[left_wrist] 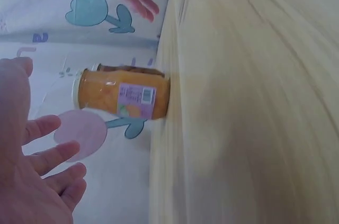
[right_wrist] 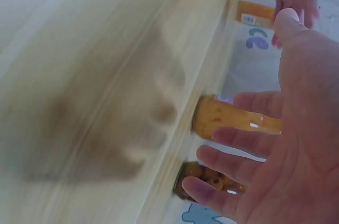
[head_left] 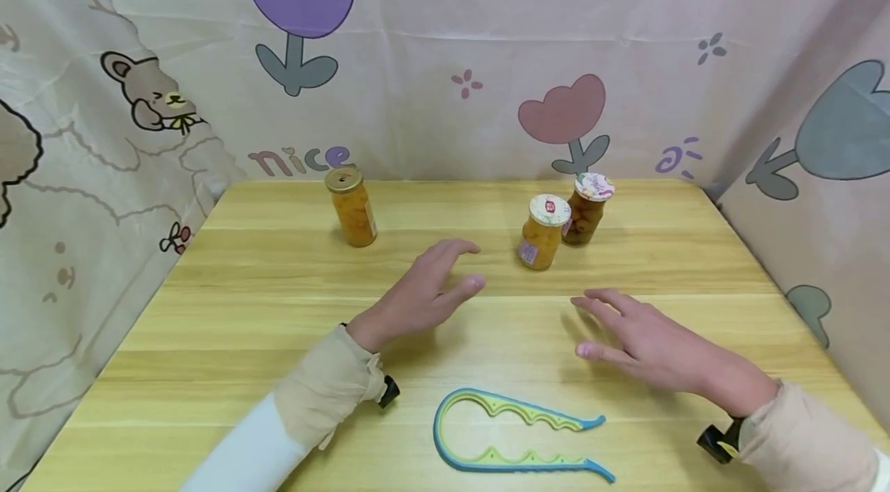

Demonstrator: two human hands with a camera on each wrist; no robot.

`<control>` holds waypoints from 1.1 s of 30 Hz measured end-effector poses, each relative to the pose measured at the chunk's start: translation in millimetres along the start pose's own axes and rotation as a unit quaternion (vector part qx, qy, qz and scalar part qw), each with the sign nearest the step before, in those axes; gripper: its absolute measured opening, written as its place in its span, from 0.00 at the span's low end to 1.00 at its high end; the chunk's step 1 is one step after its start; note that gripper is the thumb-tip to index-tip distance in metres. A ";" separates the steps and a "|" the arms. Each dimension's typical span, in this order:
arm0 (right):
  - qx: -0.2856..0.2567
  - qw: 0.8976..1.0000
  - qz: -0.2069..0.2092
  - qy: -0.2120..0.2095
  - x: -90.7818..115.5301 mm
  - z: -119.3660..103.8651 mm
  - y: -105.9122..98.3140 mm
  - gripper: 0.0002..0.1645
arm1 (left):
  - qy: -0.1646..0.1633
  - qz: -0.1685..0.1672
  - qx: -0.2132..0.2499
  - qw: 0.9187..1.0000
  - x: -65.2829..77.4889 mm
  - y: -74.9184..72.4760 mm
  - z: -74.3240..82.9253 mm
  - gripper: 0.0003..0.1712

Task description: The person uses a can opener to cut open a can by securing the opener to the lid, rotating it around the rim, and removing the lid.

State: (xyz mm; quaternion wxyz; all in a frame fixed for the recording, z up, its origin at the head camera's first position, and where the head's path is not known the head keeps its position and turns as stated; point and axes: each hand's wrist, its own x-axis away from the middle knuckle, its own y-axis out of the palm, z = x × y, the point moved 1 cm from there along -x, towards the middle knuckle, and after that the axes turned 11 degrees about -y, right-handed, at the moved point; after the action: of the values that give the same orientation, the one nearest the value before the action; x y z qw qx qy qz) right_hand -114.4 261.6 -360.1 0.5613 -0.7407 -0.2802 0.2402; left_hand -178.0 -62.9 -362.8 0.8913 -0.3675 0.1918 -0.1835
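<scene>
My left hand [head_left: 420, 291] hovers over the middle of the table with its fingers relaxed and nothing in it. My right hand [head_left: 650, 341] is likewise empty, fingers spread, over the table's right half. Nearest to both stands an upright jar of orange fruit [head_left: 541, 237] with a white patterned lid and a purple label, shown also in the left wrist view [left_wrist: 100, 94]. Right behind it is a jar of dark brown fruit [head_left: 585, 218] with a floral lid. In the right wrist view, my right fingers overlap both jars.
A gold-lidded jar of orange fruit [head_left: 356, 214] stands at the back left. Near the front edge lies a blue and green U-shaped jar opener [head_left: 487, 469], its arms pointing right. A printed curtain [head_left: 431, 113] hangs behind the wooden table [head_left: 229, 353].
</scene>
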 end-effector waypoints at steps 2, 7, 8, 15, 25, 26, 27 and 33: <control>-0.001 1.000 -0.003 -0.002 -0.6 -3.5 2.0 0.40 | -0.001 -0.001 0.000 1.000 -2.2 4.7 3.4 0.31; -0.007 1.000 -0.004 0.000 -0.3 -12.9 6.4 0.42 | 0.003 -0.018 0.002 1.000 -11.6 17.0 15.3 0.33; -0.007 1.000 -0.005 -0.001 -0.3 -15.0 7.2 0.43 | 0.005 -0.022 0.004 1.000 -13.9 19.5 17.7 0.34; -0.017 0.999 -0.045 -0.025 2.0 -31.4 12.2 0.43 | 0.023 -0.035 0.022 0.999 -27.9 36.4 29.2 0.34; 0.016 0.992 0.002 -0.126 0.9 -52.9 25.2 0.47 | 0.059 -0.060 -0.025 0.996 -47.7 62.6 52.2 0.39; 0.017 0.991 0.004 -0.133 0.4 -54.4 26.7 0.48 | 0.057 -0.065 -0.030 0.996 -50.6 64.4 54.5 0.40; 0.017 0.990 0.004 -0.141 -0.1 -56.1 27.9 0.49 | 0.054 -0.070 -0.033 0.996 -53.6 66.0 56.8 0.41; -0.003 0.985 0.001 -0.173 -2.3 -61.5 37.1 0.59 | 0.025 -0.098 -0.011 0.995 -73.5 77.9 70.2 0.45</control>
State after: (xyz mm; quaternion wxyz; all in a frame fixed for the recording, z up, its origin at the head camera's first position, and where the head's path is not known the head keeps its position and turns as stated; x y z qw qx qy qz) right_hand -69.4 209.3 -380.2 0.5018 -0.6903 -0.3731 0.3639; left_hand -193.1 64.1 -358.0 0.8600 -0.3892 0.1792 -0.2773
